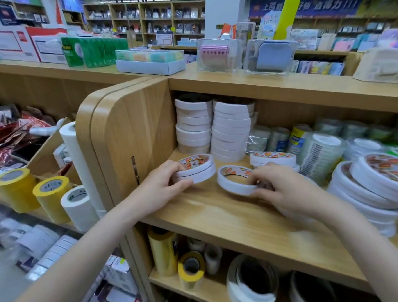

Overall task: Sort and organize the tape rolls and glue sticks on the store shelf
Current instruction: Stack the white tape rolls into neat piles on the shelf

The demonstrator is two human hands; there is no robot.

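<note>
On the wooden shelf (219, 220), my left hand (163, 186) grips a small stack of two white double-sided tape rolls (196, 168) with orange-printed labels, near the shelf's left wall. My right hand (284, 188) pinches the rim of a single white tape roll (235, 180) lying flat just to the right. Another short stack of the same rolls (272, 159) sits behind my right hand. Two tall stacks of plain white tape rolls (213, 127) stand at the back left corner. No glue sticks are visible.
A leaning pile of wide white tape rolls (373, 186) fills the shelf's right side, with wrapped clear tape packs (318, 143) behind. Yellow and white tape rolls (52, 198) hang on the neighbouring rack at left. The lower shelf holds yellow rolls (190, 270) and large white rolls (251, 283).
</note>
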